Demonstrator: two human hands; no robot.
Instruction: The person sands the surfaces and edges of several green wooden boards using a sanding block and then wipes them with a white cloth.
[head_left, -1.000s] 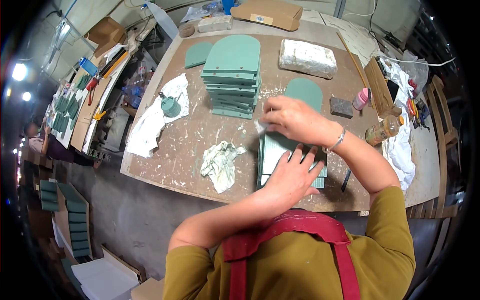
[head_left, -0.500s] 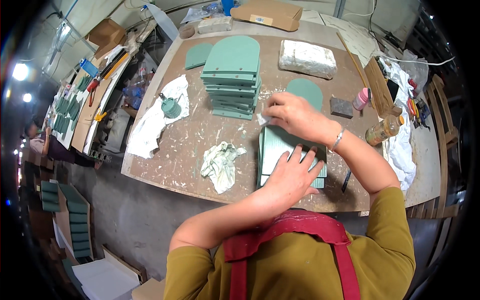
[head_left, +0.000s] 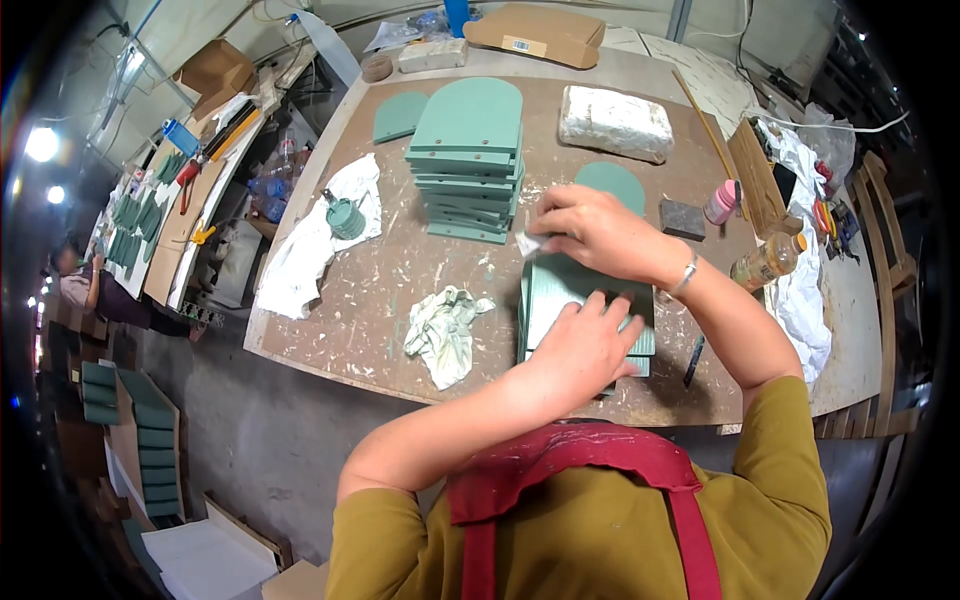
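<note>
Paint-flecked brown bench (head_left: pixel 365 340): left hand (head_left: pixel 588 342), fingers spread, seemingly steadies flat green panels (head_left: pixel 547 302); right hand (head_left: pixel 598 234) pinches small white scrap (head_left: pixel 529 243).

Muted green colours the flat stacked boards (head_left: pixel 545 292) at centre and the round-topped boards (head_left: pixel 467 118) at upper centre; the brown worktop (head_left: pixel 365 325) is flecked white; the crumpled white cloth (head_left: pixel 444 335) shows pale-green stains.

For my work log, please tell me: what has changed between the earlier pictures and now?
The left hand moved slightly forward over the green panel, its fingers more bent. The right hand shifted slightly right, still pinching the small white piece. Nothing was picked up or released. The tall green stack and crumpled cloth stayed put.
</note>
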